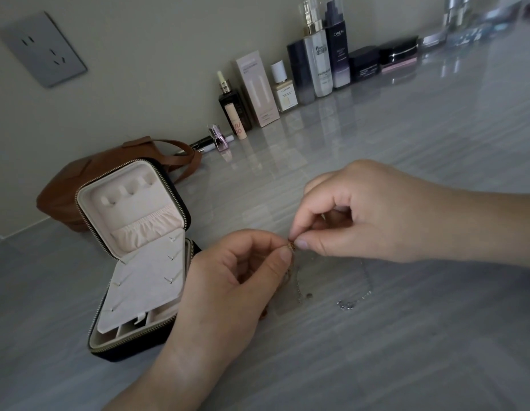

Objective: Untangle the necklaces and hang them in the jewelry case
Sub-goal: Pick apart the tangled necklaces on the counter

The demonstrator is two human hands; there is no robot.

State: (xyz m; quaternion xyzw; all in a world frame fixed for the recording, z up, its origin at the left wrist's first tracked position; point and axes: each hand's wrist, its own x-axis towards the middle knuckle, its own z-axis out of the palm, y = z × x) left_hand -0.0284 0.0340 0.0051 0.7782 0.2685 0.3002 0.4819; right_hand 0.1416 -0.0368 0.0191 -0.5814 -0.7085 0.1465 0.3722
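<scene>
Nearest, pinches a gold necklace (291, 246) at its small clasp between thumb and forefinger of the left hand (228, 277), low over the worktop (406, 351). Meets it from the other side with the right hand (376, 215), thumb and forefinger clamped on the same bit of metal, so both hands come together with fingertips nearly touching. Lets the gold chain drop from the pinch behind the left thumb; cannot tell how far it runs, hidden by the palm.

Just beyond and below the pinch, to the right, shows a silver necklace (346, 305) lying loose on the worktop, nearer the right hand, with its long axis running from under the fingertips down toward the pendant. Too fine to say whether it is caught up with the gold one.

Reads as the untangling step, with nothing hung yet.

Farther left, just beside the left hand, shows the jewelry case (139, 274) open with its lid upright and its hooks (130, 189) bare. Probably calls for a carry leftward and upward from the pinch, the left hand being nearer.

Farthest back, shows a brown bag (65, 197) behind the case and bottles (314, 63) along the wall.
</scene>
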